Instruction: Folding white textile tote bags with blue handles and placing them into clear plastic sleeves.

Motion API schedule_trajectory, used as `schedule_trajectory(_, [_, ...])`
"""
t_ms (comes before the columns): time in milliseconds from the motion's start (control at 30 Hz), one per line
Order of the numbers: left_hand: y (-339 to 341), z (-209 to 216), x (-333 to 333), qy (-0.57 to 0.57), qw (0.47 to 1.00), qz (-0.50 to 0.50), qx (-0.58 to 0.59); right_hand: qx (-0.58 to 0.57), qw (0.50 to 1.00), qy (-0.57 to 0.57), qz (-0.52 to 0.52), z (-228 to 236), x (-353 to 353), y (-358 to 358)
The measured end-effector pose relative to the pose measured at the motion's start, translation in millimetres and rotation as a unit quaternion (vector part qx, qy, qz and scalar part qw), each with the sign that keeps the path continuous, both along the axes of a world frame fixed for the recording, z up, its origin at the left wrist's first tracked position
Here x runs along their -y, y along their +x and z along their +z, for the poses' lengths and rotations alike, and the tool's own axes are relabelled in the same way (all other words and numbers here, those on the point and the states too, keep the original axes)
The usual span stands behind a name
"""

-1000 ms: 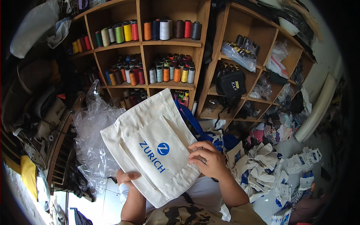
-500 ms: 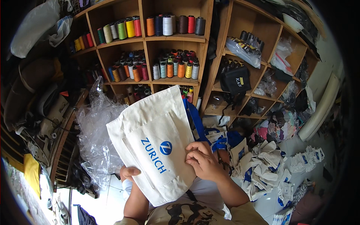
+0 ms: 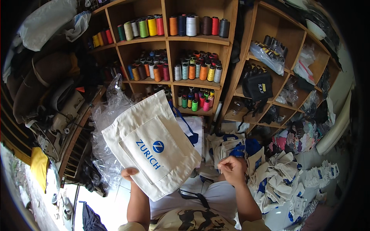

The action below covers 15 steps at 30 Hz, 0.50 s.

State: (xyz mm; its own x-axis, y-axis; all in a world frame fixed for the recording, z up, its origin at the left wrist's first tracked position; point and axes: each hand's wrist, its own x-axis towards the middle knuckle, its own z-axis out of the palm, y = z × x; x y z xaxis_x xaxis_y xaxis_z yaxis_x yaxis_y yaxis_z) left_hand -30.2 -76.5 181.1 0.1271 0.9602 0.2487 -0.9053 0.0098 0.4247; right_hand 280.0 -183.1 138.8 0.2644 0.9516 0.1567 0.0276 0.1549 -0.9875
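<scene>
a: the right hand has come off the canvas tote bag and is now apart from it, to its right. holding anything?

b: its fingers are curled; i can't tell whether something small is pinched there. the left hand grasps the bag's lower left edge, thumb on the front, keeping it mid-view at a tilt.

a: what could go wrong?

b: with only one edge gripped, i'd say the far side could sag or swing, or a slipping thumb could drop it. its left side might also catch on the crumpled clear plastic.

a: and the containers?

b: the front pocket looks flat; its inside is hidden. the wooden shelf holds cones of thread; in the second shelf, a transparent bag carries black-and-yellow items.
</scene>
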Motion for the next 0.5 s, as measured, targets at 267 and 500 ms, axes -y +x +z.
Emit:
schedule_trajectory(267, [5,0,3,0.016,1.0,-0.001,0.016,0.31,0.946,-0.08,-0.045,-29,22,-21])
schedule_trajectory(500, [16,0,7,-0.009,0.999,-0.033,0.007,0.568,0.765,-0.221,-0.208,-73,60,61])
